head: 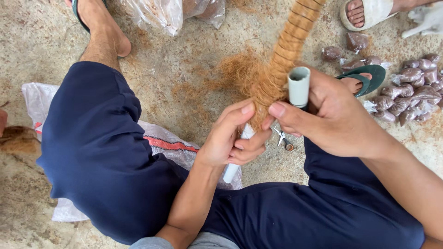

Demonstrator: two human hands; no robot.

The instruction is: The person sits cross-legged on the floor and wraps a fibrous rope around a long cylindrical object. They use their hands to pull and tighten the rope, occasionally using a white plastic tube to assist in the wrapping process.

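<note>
Navy shorts (106,161) | left hand (230,138) grips white pipe (230,173) | right hand (332,115) pinches grey tube (299,86) | coir-wrapped pole (286,50) (brown, fuzzy, ribbed with cord)

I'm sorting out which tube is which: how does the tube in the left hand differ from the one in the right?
The white tube in the left hand is largely wrapped in brown fibre and thread, with only its bare lower end showing; the grey tube in the right hand is bare. The white one lies slanted, while the grey one stands nearly upright with its open end visible. Both are slim, pale and round.
</note>
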